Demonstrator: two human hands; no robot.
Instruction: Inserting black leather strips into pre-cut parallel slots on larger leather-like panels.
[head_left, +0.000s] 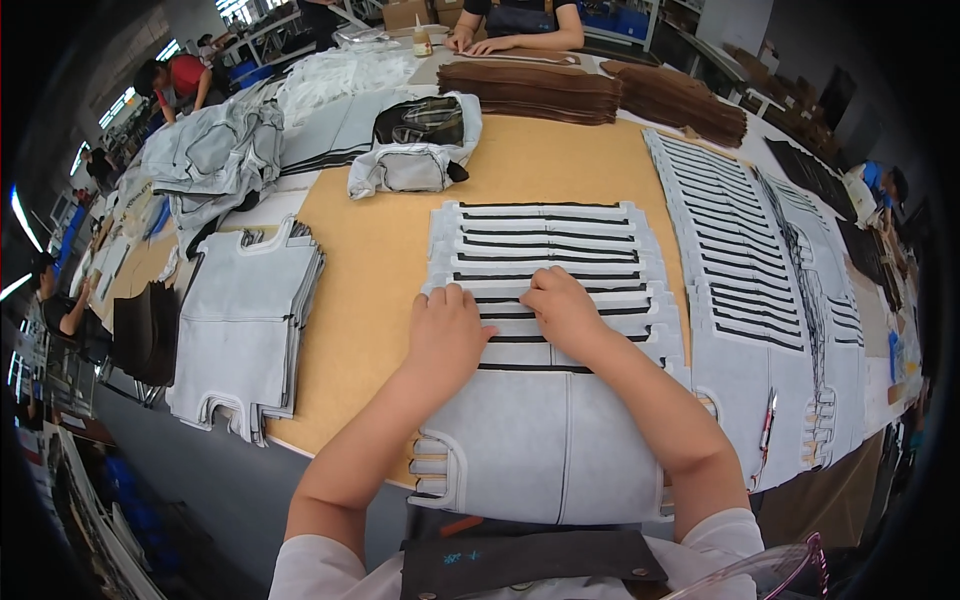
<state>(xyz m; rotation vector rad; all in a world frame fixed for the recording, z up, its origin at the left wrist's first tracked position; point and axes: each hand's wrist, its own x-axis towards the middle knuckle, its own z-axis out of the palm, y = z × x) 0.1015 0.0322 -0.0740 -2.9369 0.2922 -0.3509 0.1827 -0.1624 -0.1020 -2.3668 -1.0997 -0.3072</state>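
Observation:
A row of overlapping pale-grey leather-like panels lies in front of me, their black edges showing as stripes farther up. Over the left part of the stripes rests my left hand, fingers on the panels and thumb stretched to the right, away from them. My right hand is closed in a pinch on the middle of the stripes. Whatever lies between its fingertips is too small or hidden to make out. Notched cut-outs show at the near left edge of the lowest panel.
At the left stands a stack of grey notched panels beside dark brown pieces. More striped panels and a red pen-like tool lie right. Brown stacks, a glue bottle and a co-worker's hands are far.

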